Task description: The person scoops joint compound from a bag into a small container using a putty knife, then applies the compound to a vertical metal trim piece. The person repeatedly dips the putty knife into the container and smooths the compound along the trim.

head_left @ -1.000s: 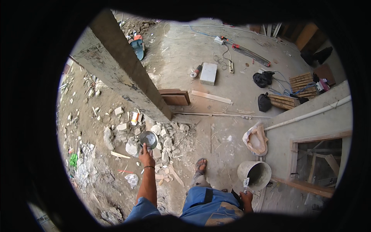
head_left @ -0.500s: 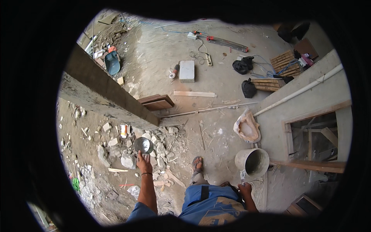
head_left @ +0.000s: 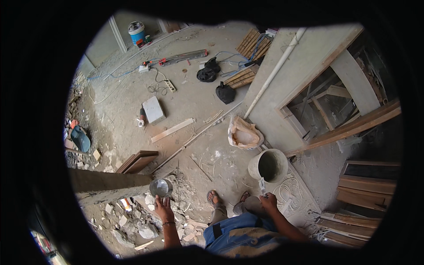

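A small dark round bowl point(head_left: 153, 190) is held at the lower left of the frame, above the rubble point(head_left: 148, 229), by the left hand point(head_left: 164, 210). Its near rim is gripped by the thumb and fingers; the open mouth is turned upward, presumably so that nothing is spilled. A pale, shiny patch is seen inside, but whether it is contents or reflected light cannot be told.

A flat tool point(head_left: 263, 184) with a whitish, crusted blade is held by the right hand point(head_left: 268, 201), at the lower right of centre. The fingers are closed around its handle, and the blade is pointed away from the body, probably to leave it free of the grip. The blade overlaps the near edge of a pale bucket point(head_left: 253, 167); whether the two are touching cannot be told.

The bucket is tilted, or made to look so by the lens, and its dark mouth is seen. Just above it in the frame, an open sack point(head_left: 231, 133) is placed with its edges folded back, perhaps for easy access. A coiled cable point(head_left: 288, 194) is laid right of the right hand.

Farther up, a white block point(head_left: 153, 110) is set beside a power tool point(head_left: 141, 117), and black bags point(head_left: 225, 92) are gathered near upper centre.
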{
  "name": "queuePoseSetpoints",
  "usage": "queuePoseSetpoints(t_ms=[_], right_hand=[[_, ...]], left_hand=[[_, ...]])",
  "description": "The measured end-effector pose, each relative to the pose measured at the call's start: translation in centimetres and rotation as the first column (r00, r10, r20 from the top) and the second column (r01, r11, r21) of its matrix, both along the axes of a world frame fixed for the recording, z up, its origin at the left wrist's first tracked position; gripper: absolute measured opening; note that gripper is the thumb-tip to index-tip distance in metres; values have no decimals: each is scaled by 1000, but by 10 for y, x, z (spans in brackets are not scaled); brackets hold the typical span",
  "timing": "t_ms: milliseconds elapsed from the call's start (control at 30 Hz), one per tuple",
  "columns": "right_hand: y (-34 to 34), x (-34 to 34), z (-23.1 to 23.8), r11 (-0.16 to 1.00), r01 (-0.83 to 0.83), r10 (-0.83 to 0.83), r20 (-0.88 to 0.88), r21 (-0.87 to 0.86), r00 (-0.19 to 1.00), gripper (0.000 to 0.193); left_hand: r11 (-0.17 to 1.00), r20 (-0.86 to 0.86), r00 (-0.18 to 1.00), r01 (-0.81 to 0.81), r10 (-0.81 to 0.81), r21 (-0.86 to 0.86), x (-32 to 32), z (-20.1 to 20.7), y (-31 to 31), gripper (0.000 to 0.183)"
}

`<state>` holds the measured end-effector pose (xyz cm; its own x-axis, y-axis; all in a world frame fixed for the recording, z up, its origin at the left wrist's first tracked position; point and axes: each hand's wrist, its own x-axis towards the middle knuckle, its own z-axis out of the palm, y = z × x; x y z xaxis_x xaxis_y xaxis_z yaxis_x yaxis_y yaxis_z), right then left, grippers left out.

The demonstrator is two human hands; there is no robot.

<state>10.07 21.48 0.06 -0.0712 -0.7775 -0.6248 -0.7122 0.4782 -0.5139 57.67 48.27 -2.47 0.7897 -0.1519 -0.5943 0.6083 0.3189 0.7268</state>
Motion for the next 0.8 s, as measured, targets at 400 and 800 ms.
queuePoseSetpoints(t_ms=[400,800], right_hand=[[-70,22,-76,975,221,-222,-40,-11,974,34],[-157,73,-78,970,194,-191,33,-144,981,34]], left_hand=[[886,-25,889,454,-458,-101,-30,40,-233,55],[571,41,572,820,-819,-19,-3,44,-384,49]])
